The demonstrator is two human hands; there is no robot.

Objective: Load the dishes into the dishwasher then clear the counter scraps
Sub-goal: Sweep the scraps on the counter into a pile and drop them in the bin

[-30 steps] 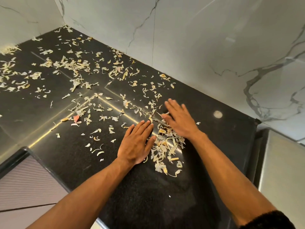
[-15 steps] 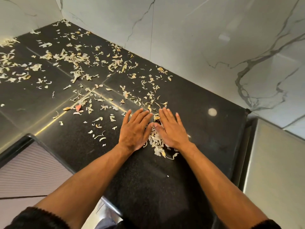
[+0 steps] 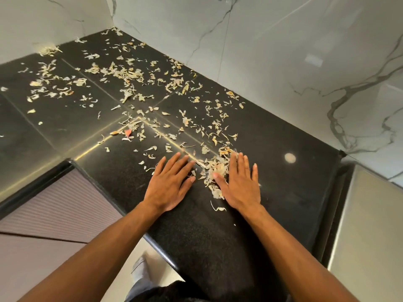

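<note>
Scraps (image 3: 214,171) are gathered in a small pale heap on the black counter (image 3: 283,192), between the two hands and near its front edge. The heap is touched on its right side by the thumb and forefinger edge of the right hand (image 3: 238,186), which is laid flat with fingers straight and slightly spread. The left hand (image 3: 169,186) is pressed flat just left of the heap, fingers straight and held together, apart from most of the pieces. Compared with half a second ago, the hands are seen drawn apart: then the thumbs nearly met over the heap, whereas now a gap is left between them and more of the heap is exposed. A curled strip (image 3: 218,207) is left lying nearer the front edge. Many loose peelings (image 3: 130,73) are scattered across the rest of the counter toward the corner. White marble-veined wall panels (image 3: 283,62) are seen behind, and a steel surface (image 3: 370,236) is seen to the right.
</note>
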